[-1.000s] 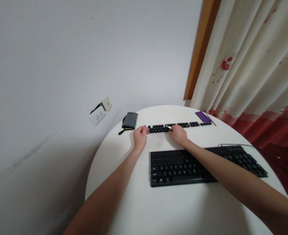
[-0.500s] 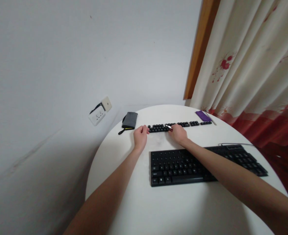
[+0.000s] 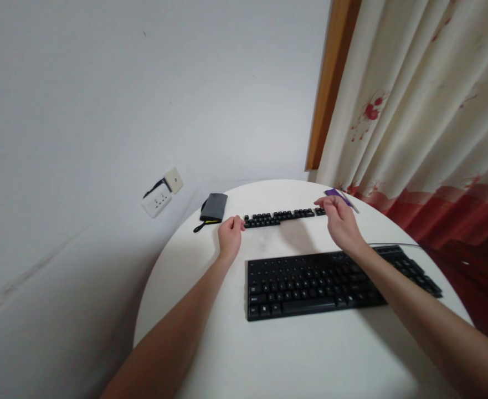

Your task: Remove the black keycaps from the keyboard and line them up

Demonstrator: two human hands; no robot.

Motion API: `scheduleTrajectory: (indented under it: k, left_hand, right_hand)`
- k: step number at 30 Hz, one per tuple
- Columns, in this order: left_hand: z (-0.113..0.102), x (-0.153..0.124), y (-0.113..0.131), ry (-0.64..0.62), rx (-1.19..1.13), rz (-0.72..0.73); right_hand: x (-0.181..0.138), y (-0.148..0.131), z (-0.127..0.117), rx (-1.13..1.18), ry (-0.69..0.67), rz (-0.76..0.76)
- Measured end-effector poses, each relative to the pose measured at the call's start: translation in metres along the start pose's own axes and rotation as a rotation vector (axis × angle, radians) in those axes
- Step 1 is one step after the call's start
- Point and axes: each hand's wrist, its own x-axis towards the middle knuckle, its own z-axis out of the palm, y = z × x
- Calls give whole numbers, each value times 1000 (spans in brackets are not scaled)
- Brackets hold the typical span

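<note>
Several loose black keycaps (image 3: 264,220) lie in rows along the far part of the white round table. Beside their left end rests my left hand (image 3: 230,239), fingers curled closed; whatever may be in them is hidden. My right hand (image 3: 342,224) is raised over the table by the rows' right end, its fingers bent together and no held item visible. Nearer to me lies a black keyboard (image 3: 310,282), its upper left rows bare of keycaps. My right forearm crosses above its right part.
A grey pouch (image 3: 214,207) with a black loop lies at the back left. A purple cloth (image 3: 332,192) and a thin white stick (image 3: 349,201) are at the back right. The keyboard's cable (image 3: 393,244) runs rightward. A wall stands left, a curtain (image 3: 376,138) right.
My right hand has lifted off the keycap rows and moved right; the shiny metal tool seen at its fingers is out of sight. My left hand stays by the keycaps. The view has shifted slightly.
</note>
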Motion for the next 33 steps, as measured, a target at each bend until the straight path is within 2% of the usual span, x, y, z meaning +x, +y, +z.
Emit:
scheduleTrajectory:
  k: [3, 5, 12, 15, 19, 25, 33]
  left_hand:
    - [0, 1, -3, 10, 21, 12]
    - [0, 1, -5, 15, 36, 17]
    - [0, 3, -8, 12, 73, 10]
    - [0, 4, -7, 6, 92, 13]
    - [-1, 3, -4, 1, 108, 28]
    - [-1, 2, -3, 2, 110, 56]
    - [-1, 3, -4, -3, 116, 53]
  right_hand:
    - [-18, 3, -12, 17, 57, -6]
    - [-26, 3, -18, 13, 29, 42]
    - [-38, 2, -29, 17, -227, 194]
    - [-43, -2, -26, 69, -375, 193]
    - [-51, -15, -25, 5, -522, 160]
    - [-60, -25, -21, -107, -545, 139]
    - [-66, -30, -18, -123, -564, 72]
